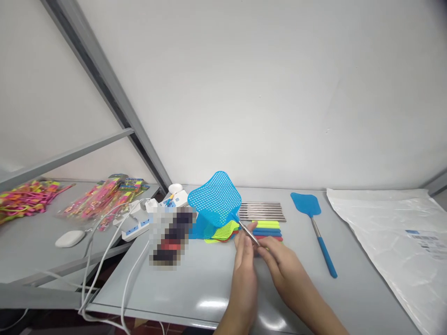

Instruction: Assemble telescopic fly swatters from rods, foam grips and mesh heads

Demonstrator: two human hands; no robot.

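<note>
A blue fly swatter head [217, 197] with a metal rod [248, 232] is raised over the table in front of me. My left hand [244, 256] is closed around the rod from the left, and my right hand [275, 256] pinches its lower end. Behind my hands lie several metal rods [261, 211] in a row, with yellow, blue and red handles [267, 231] just in front of them. Under the raised head are loose blue, yellow and red swatter heads [225, 231]. To the right rests a whole blue fly swatter [316, 223] with a blue handle.
At the right, a white plastic mailing bag [394, 242] covers the table [195, 293]. On the left stand power strips [136, 229] with white cables [91, 265]. Bagged colourful items [104, 195] lie on a second table. A blurred-out object [172, 239] sits near the left edge.
</note>
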